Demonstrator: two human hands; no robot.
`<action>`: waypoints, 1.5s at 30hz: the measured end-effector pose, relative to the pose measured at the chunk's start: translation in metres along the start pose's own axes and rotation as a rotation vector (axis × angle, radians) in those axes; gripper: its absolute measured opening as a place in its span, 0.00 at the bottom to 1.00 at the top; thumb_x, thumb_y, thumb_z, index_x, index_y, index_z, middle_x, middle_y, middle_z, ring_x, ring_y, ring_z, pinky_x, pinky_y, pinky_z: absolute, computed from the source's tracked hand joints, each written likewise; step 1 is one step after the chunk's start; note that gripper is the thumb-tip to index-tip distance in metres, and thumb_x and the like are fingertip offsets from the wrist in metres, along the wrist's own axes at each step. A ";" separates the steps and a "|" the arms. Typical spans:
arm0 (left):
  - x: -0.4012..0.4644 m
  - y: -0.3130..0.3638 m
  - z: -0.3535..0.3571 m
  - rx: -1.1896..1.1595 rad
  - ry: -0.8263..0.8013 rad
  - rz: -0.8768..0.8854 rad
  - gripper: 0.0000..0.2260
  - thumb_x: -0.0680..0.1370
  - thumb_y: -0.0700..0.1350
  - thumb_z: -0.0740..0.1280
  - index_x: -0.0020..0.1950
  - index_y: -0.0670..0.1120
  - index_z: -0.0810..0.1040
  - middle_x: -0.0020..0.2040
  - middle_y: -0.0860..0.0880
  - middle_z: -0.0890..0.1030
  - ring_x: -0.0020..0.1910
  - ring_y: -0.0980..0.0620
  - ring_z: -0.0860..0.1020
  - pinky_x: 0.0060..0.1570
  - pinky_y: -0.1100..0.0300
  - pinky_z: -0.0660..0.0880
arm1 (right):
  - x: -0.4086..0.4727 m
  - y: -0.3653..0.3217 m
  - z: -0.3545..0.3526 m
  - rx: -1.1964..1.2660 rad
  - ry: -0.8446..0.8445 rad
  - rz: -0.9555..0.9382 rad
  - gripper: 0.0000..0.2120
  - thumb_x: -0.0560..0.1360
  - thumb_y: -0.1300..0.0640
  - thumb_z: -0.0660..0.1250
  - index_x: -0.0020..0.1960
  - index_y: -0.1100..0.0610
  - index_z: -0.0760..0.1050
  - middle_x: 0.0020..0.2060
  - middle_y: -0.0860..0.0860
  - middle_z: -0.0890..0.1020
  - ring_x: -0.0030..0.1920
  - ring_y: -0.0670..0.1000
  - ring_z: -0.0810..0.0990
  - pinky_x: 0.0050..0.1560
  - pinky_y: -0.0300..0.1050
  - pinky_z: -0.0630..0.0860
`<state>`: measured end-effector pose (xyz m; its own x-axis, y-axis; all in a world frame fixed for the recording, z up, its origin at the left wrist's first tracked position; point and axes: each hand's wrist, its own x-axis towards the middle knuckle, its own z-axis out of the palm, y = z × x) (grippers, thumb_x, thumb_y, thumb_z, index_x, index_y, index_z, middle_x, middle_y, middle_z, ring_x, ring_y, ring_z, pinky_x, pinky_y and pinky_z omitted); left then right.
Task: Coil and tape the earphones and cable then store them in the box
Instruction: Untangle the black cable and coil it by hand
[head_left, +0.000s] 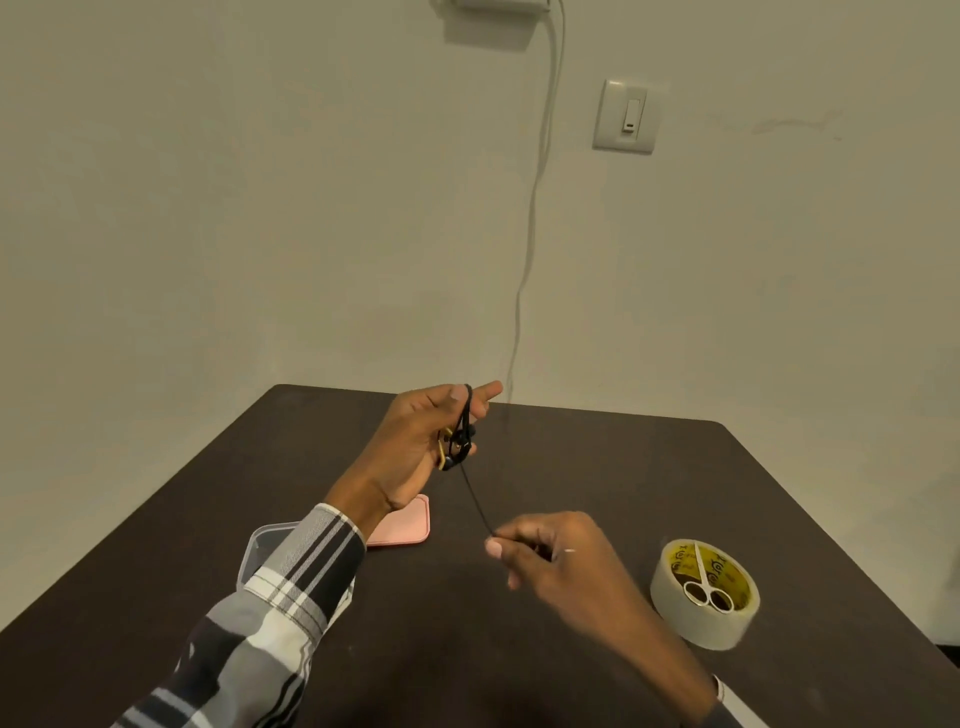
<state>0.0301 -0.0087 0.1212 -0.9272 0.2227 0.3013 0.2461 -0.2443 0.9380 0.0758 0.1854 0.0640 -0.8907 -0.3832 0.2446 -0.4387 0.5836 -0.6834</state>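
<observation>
1. A plaid sleeve (270, 613) is seen nearest the camera, low at the left, and it covers part of a clear plastic box (262, 545) on the dark table (571, 467).
2. The right hand (561, 561) is held above the table, its thumb and fingers pinched on the black cable (475, 504).
3. The left hand (415, 447) is raised further back; loops of the earphones (460, 441) are wound around its fingers and clamped by the thumb.
4. The cable is stretched taut between the two hands.
5. A pink lid (408, 530) is laid just beside the box.
6. A tape roll (704, 592) is placed at the right, with small scissors (706, 582) rested inside it.
</observation>
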 end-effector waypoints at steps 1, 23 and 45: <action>0.000 -0.004 -0.001 0.057 0.014 0.007 0.14 0.78 0.51 0.62 0.40 0.47 0.81 0.64 0.50 0.81 0.67 0.55 0.75 0.64 0.48 0.69 | -0.001 -0.004 -0.003 -0.087 -0.018 -0.023 0.10 0.80 0.46 0.66 0.45 0.48 0.82 0.34 0.43 0.83 0.34 0.42 0.79 0.39 0.41 0.74; -0.022 -0.031 0.030 -0.294 -0.375 -0.208 0.15 0.79 0.44 0.57 0.35 0.47 0.76 0.32 0.42 0.81 0.63 0.24 0.72 0.53 0.47 0.79 | 0.042 -0.004 -0.065 0.222 0.183 -0.175 0.06 0.77 0.61 0.71 0.50 0.53 0.86 0.46 0.45 0.87 0.50 0.44 0.84 0.53 0.40 0.79; -0.021 -0.026 0.049 -0.461 -0.116 -0.309 0.16 0.80 0.48 0.58 0.32 0.48 0.67 0.23 0.52 0.59 0.18 0.56 0.59 0.24 0.60 0.72 | 0.009 -0.004 -0.021 1.018 0.106 0.162 0.19 0.82 0.50 0.61 0.56 0.64 0.83 0.46 0.67 0.83 0.36 0.57 0.82 0.41 0.48 0.80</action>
<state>0.0568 0.0397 0.0986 -0.8928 0.4455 0.0660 -0.2050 -0.5325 0.8213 0.0673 0.1944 0.0834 -0.9576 -0.2600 0.1238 -0.0485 -0.2779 -0.9594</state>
